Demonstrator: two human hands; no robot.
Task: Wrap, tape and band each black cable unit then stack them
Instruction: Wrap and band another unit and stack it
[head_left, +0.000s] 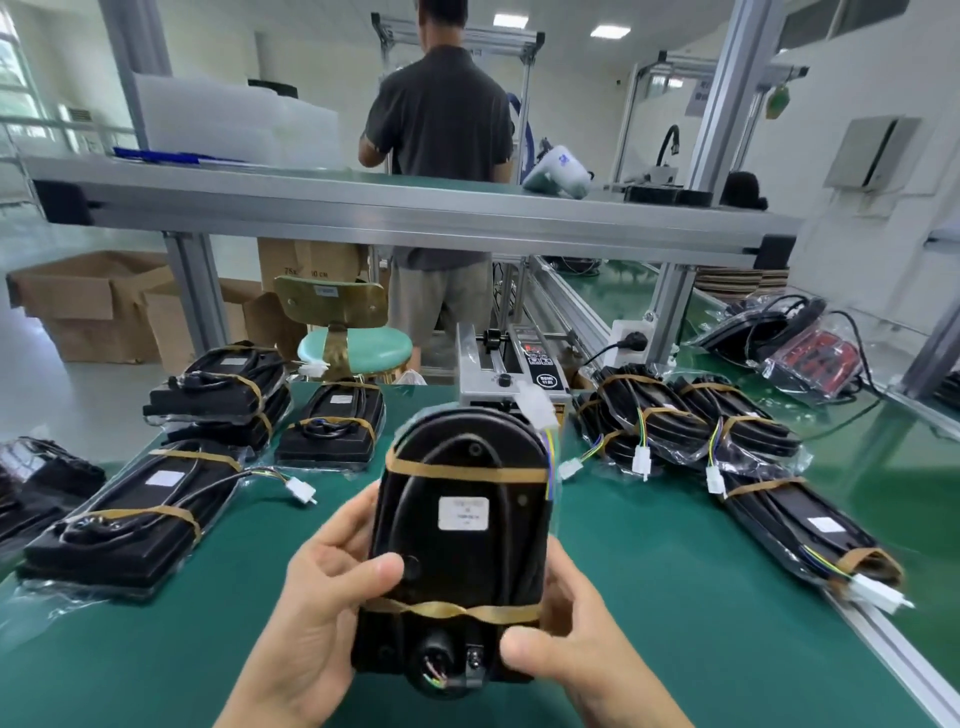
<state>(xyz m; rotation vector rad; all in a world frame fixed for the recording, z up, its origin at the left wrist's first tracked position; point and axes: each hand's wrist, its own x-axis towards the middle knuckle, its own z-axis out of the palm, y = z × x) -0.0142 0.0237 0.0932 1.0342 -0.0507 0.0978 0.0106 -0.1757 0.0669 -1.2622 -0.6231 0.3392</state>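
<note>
A: Two hands hold one black cable unit (460, 525) above the green desk (649, 597), near its front edge. Which hand grips where?

B: The left hand (317, 608) curls round the unit's left side, thumb laid on its top face. The right hand (566, 639) curls round the lower right side, thumb by the near band.

A: How is the unit dressed?

B: In clear wrap, with two tan rubber bands: the far band (462, 470) crosses near the rounded end, the near band (457, 610) crosses just above the hands' end. A white label (463, 513) sits between them, and a white plug (535, 400) on coloured wires sticks out at the far right corner.

A: What else is on the desk?

B: To the left, a stack of banded units (218, 400), a single one (332, 431) beside it, and a long one (130, 514) nearer. To the right, more banded units (691, 421). Behind the held unit stands a tape machine (514, 369).

A: Beyond the desk?

B: A stool (353, 348), cardboard boxes (88, 301), and a person (441, 156) standing, back turned.
</note>
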